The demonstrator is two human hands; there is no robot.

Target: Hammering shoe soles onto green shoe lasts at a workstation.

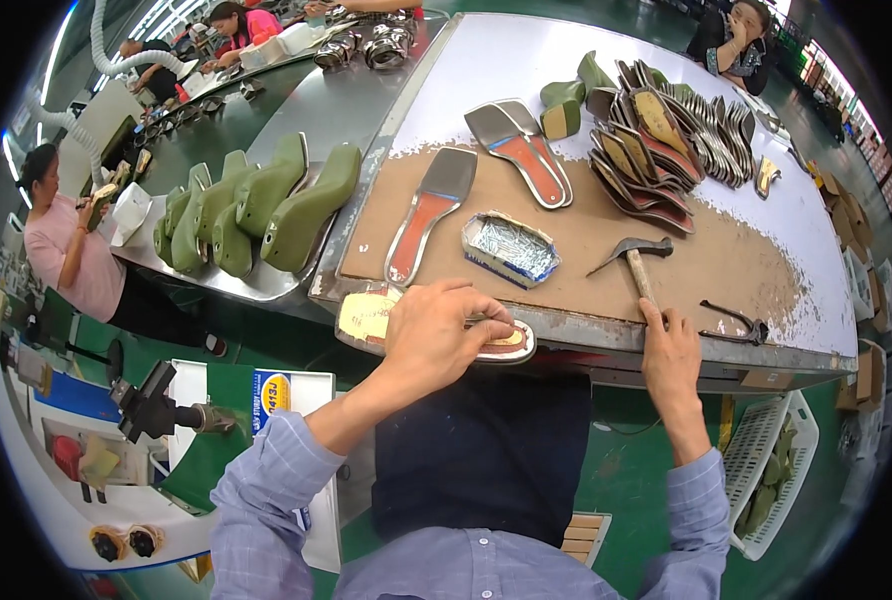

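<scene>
My left hand (pixel 441 330) is closed over a shoe insole (pixel 364 316) at the table's front edge, thumb and finger pinched near its narrower right end. The insole shows a yellow face at the left and a red-brown part with a pale rim at the right. Whether a last lies under it, I cannot tell. My right hand (pixel 672 352) grips the lower end of the wooden handle of a hammer (pixel 642 262), its head resting on the table. Beside that hand lie dark pincers (pixel 738 324). A tray of nails (pixel 511 248) sits between my hands, farther back.
A grey-and-red insole (pixel 432 212) and a pair like it (pixel 522 150) lie on the worn table (pixel 366 262). Stacked insoles (pixel 656 150) fill its back right. Green shoe lasts (pixel 311 210) stand at left. A white basket (pixel 778 470) is at lower right. Other people work around.
</scene>
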